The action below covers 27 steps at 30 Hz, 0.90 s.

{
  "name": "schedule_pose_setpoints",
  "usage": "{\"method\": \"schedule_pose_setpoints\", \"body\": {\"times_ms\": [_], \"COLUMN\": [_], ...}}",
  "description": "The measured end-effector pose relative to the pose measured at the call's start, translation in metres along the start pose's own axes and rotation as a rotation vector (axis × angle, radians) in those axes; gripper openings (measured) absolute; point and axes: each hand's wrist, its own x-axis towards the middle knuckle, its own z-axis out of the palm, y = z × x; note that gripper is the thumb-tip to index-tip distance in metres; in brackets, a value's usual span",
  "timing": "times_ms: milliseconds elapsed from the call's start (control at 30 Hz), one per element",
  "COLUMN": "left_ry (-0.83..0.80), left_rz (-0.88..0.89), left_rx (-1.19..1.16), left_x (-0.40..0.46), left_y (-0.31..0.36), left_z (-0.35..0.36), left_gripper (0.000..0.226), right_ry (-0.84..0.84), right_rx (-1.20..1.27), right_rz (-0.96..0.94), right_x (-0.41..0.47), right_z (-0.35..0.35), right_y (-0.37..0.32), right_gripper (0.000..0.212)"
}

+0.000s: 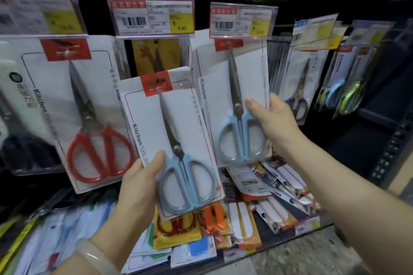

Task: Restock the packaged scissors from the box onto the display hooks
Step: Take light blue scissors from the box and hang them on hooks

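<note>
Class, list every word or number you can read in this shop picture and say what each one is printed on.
"Kitchen TOOL", rest hidden by the thumb: blue scissors pack in the left hand.
"KITCHEN": same pack.
"Kitchen": red scissors pack.
"8.90": middle price tag.
Other price tags, barcodes, red logos and Chinese print: too blurred.

A dark shop display wall (348, 152) fills the view, its black perforated upright (390, 147) standing at the right. Below runs a shelf edge (288, 241), and under it a speckled grey floor (312, 257). Lighting is dim and even.
</note>
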Motion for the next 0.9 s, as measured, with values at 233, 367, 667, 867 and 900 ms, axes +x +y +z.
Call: {"method": "schedule_pose_setpoints", "body": {"times_ms": [233,367,667,867,900], "left_ry": [0.016,0.011,-0.005,0.005,0.006], "left_rz": [0.011,0.006,-0.014,-0.027,-0.026], "left_rx": [0.028,0.03,0.069,0.082,0.084], "left_x": [0.004,0.005,0.007,0.007,0.007], "left_y": [0.0,-0.003,-0.007,-0.011,-0.012], "left_z": [-0.007,-0.011,-0.014,-0.019,-0.02], "left_gripper": [0.024,0.022,0.019,0.023,0.025], "right_ry": [-0.036,0.027,0.048,0.06,0.053], "right_rx": [0.084,0.139,0.133,0.007,0.003], "right_rz": [0.116,0.102,0.076,0.04,0.033], "right_x": [0.011,0.008,0.014,0.01,0.01], "right_z": [0.019,0.022,0.013,0.015,0.016], "right_y": [0.002,0.004,0.003,0.015,0.016], "right_gripper": [0.007,0.015,0.008,0.01,0.009]}}
